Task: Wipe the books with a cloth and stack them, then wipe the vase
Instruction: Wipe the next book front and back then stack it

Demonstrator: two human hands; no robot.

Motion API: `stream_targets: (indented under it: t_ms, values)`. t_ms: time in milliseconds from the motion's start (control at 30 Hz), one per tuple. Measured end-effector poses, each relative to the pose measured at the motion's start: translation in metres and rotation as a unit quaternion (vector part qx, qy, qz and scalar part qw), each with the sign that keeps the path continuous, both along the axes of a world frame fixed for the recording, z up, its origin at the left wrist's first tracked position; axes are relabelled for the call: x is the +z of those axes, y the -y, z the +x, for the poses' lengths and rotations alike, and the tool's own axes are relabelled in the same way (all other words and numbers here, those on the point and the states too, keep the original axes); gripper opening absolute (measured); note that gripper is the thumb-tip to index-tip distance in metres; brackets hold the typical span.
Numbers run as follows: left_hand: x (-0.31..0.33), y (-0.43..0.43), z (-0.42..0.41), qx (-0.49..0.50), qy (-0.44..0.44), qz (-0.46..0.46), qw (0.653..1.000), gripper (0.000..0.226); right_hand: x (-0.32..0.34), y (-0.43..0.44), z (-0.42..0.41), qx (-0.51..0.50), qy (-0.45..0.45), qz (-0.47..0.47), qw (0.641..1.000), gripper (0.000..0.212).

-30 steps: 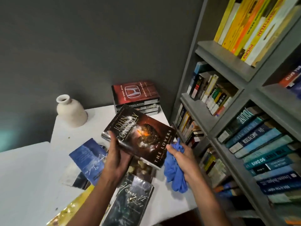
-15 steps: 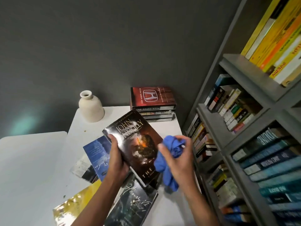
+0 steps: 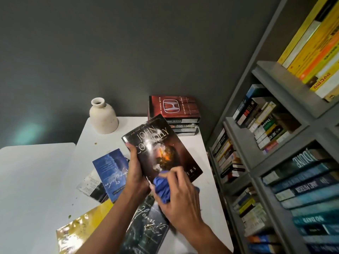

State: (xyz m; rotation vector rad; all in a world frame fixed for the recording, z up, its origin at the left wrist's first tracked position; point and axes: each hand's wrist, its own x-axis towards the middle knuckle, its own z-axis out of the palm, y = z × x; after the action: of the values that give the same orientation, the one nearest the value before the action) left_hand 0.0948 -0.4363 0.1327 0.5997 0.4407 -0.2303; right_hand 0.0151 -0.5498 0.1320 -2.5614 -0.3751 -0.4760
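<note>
Left hand (image 3: pixel 136 173) grips the dark book (image 3: pixel 161 149) by its left edge, tilted above the table (image 3: pixel 55 180). Right hand (image 3: pixel 180 200), fingers curled, presses a bunched blue cloth (image 3: pixel 162 187) onto the cover's lower corner.

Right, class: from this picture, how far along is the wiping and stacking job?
Looks done: a stack of books at the back of the table. In hand: the left hand holds a dark book while the right hand presses the cloth on its cover. Left: the blue book, the Henry VI book and the yellow book lie loose, and the vase stands untouched.
</note>
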Motion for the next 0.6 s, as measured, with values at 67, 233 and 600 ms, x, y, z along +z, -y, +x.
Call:
stream_targets:
  t_ms: [67,233,600]
  values:
    - [-0.006,-0.006,0.003,-0.002,0.007,-0.015,1.000,0.089,-0.003,0.019,0.003,0.025,-0.005,-0.028,0.999,0.058]
    - [-0.001,-0.004,0.001,0.000,0.012,-0.010,1.000,0.074,0.007,0.044,0.043,-0.112,-0.008,-0.013,0.994,0.058]
    - [-0.001,0.001,0.007,-0.027,0.038,0.043,0.998,0.076,0.011,0.031,0.042,-0.067,0.011,0.006,0.998,0.056]
